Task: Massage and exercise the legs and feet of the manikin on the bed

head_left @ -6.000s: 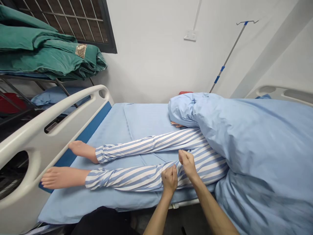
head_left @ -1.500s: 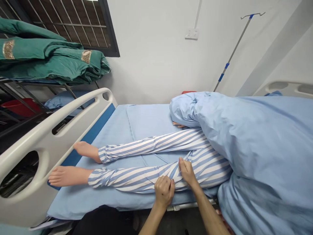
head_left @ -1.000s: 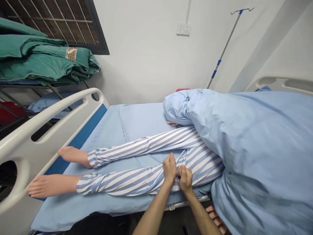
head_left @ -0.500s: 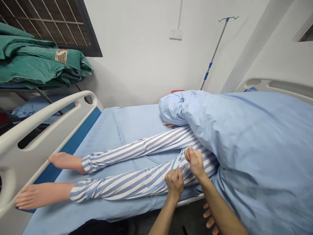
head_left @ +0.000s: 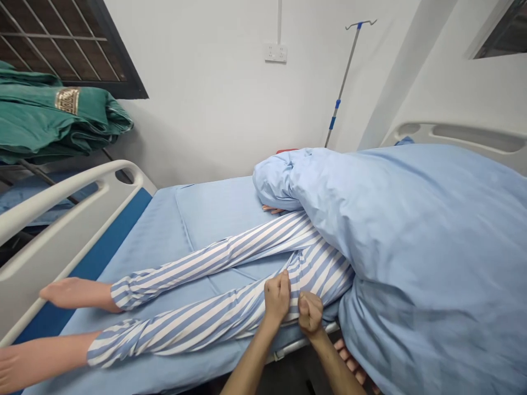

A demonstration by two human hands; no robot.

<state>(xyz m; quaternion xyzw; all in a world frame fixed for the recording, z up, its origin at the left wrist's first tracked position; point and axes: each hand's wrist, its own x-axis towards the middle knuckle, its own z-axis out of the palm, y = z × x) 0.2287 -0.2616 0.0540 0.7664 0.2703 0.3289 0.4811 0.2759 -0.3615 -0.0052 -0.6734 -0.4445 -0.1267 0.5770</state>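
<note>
My left hand [head_left: 277, 297] is a fist on or just over the near thigh of a manikin that lies on a bed. To its right, my right hand [head_left: 310, 312] is also closed in a fist, by the outer side of that thigh. Nothing shows in either hand. Blue-and-white striped trousers [head_left: 181, 323] cover the manikin's legs, and its bare feet [head_left: 78, 293] point left. A light-blue quilt [head_left: 411, 236] hides its upper body. One manikin hand [head_left: 272, 209] peeks out beneath the quilt's far edge, another hand [head_left: 349, 362] at the near edge.
The bed's blue sheet [head_left: 218, 203] runs left to a white footboard [head_left: 74, 192]. A headboard [head_left: 473, 137] rises at the right. Behind the bed stand an IV pole [head_left: 343, 77] and a wall with a socket [head_left: 275, 52]. Green folded cloth [head_left: 61, 115] lies on a rack at left.
My right fist has come down toward me, from the top of the thigh to its near side. My left fist has risen higher on the thigh. The view has shifted slightly right.
</note>
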